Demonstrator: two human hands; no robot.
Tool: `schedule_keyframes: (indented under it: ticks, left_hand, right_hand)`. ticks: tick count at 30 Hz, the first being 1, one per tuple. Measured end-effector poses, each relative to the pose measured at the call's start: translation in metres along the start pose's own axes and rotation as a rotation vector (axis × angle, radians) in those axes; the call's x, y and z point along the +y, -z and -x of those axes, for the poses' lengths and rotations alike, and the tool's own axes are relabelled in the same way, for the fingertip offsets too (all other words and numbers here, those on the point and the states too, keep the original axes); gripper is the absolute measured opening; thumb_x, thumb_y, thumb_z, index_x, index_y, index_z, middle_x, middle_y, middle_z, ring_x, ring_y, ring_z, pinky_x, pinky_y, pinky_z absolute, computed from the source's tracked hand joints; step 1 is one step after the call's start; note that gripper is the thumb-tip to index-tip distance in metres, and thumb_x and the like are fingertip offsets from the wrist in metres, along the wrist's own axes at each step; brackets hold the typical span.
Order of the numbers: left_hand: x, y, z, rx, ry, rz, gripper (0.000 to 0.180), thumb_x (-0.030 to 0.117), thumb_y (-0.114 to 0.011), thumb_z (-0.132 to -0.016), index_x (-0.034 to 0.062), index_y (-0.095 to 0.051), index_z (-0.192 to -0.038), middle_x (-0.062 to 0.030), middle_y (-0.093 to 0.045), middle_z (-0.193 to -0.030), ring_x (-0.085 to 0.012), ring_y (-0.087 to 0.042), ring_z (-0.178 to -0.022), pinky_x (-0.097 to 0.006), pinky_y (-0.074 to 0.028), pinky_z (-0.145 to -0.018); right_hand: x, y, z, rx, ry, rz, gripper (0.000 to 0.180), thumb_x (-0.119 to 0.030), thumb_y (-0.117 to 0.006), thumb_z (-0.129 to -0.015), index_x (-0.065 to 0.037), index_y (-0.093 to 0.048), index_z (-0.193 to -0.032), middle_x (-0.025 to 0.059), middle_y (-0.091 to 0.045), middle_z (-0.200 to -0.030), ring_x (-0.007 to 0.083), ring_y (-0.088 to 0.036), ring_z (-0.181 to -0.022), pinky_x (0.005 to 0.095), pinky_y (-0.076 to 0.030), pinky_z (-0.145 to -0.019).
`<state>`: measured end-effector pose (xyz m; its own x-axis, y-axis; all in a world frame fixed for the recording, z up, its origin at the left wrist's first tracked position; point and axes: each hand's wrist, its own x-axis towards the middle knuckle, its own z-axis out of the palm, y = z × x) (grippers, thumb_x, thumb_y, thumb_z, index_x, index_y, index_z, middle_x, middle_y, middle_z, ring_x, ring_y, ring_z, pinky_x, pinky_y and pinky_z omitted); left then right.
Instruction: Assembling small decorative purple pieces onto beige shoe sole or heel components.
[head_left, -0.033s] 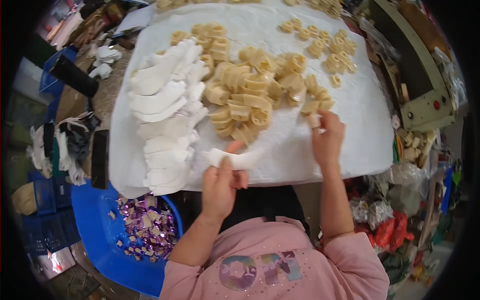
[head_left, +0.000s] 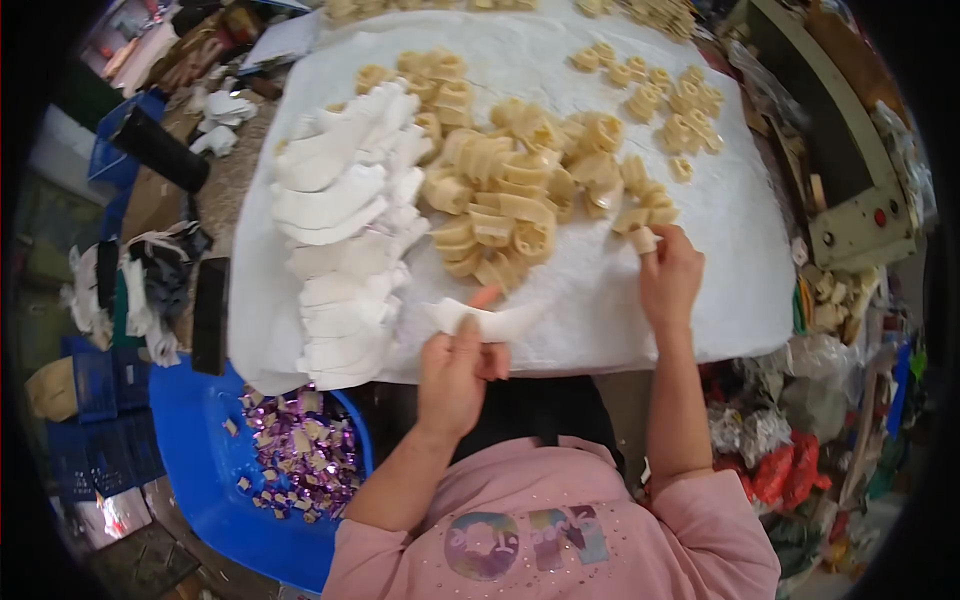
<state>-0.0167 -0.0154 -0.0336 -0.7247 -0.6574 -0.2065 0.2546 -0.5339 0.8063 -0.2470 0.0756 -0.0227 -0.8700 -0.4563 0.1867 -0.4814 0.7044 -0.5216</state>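
My left hand (head_left: 462, 372) is closed on a white curved strip (head_left: 508, 322), thumb on top and one finger showing behind its upper edge. To the left lies a long overlapping row of similar white curved pieces (head_left: 335, 205). My right hand (head_left: 674, 272) pinches a small pale beige curled piece (head_left: 643, 240) at the near end of a short line of such pieces. In the middle of the white-covered table (head_left: 590, 335) is a heap of beige curled pieces (head_left: 500, 180), several of them nested together.
Smaller beige rolls (head_left: 685, 100) lie at the table's far right. A blue tub (head_left: 190, 450) with purple shiny scraps stands below the left edge. A black phone-like slab (head_left: 210, 315) and a dark cylinder (head_left: 160, 150) are at the left. A greenish metal machine frame (head_left: 850, 225) stands at the right.
The whole view has shifted slightly, so table and hands appear a little farther right. Both hands keep their holds.
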Motion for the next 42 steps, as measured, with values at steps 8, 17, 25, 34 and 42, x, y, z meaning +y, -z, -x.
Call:
schedule_keyframes:
  ticks: [8, 17, 25, 34, 42]
  left_hand:
    - [-0.005, -0.007, -0.004, 0.006, 0.018, 0.060, 0.037, 0.020, -0.038, -0.099, -0.0009, -0.042, -0.130, -0.0065, -0.056, -0.079, -0.0114, -0.051, -0.069, -0.023, -0.038, -0.059]
    - [0.001, 0.002, -0.001, -0.029, 0.023, 0.161, 0.041, 0.025, -0.036, -0.100, -0.0034, -0.042, -0.129, -0.0076, -0.058, -0.084, -0.0131, -0.052, -0.073, -0.025, -0.040, -0.064]
    - [0.005, -0.004, 0.005, 0.064, -0.044, 0.065, 0.041, 0.021, -0.039, -0.099, -0.0094, -0.043, -0.126, -0.0113, -0.056, -0.105, -0.0133, -0.052, -0.085, -0.027, -0.042, -0.071]
    - [-0.001, -0.023, 0.016, 0.041, -0.110, 0.154, 0.041, 0.020, -0.038, -0.098, -0.0108, -0.042, -0.126, -0.0156, -0.054, -0.117, -0.0203, -0.052, -0.108, -0.036, -0.040, -0.094]
    - [0.009, -0.031, 0.027, -0.062, -0.111, 0.132, 0.042, 0.020, -0.036, -0.099, -0.0120, -0.042, -0.125, -0.0190, -0.052, -0.122, -0.0232, -0.052, -0.113, -0.037, -0.040, -0.098]
  right_hand:
    - [0.022, -0.027, -0.005, 0.108, 0.192, -0.042, 0.013, -0.013, -0.060, -0.081, -0.001, -0.058, -0.085, 0.0142, -0.059, -0.076, 0.0311, -0.059, -0.074, 0.0401, -0.045, -0.064]
    - [0.001, 0.016, 0.035, -0.264, 0.468, -0.183, 0.028, 0.009, -0.056, -0.069, 0.000, -0.059, -0.095, 0.0147, -0.056, -0.090, 0.0316, -0.058, -0.079, 0.0364, -0.048, -0.069]
    - [0.010, -0.015, 0.035, -0.097, 0.550, -0.329, 0.050, 0.019, -0.050, -0.063, -0.003, -0.059, -0.107, 0.0128, -0.056, -0.092, 0.0287, -0.058, -0.082, 0.0318, -0.048, -0.074]
    - [-0.057, 0.003, 0.091, -0.173, 0.715, -1.053, 0.037, 0.007, -0.064, -0.076, -0.004, -0.054, -0.110, 0.0144, -0.060, -0.101, 0.0275, -0.059, -0.084, 0.0340, -0.050, -0.073]
    - [-0.056, -0.010, 0.094, 0.048, 0.887, -0.949, 0.052, 0.017, -0.058, -0.066, -0.006, -0.055, -0.112, 0.0126, -0.059, -0.103, 0.0292, -0.057, -0.088, 0.0349, -0.049, -0.072]
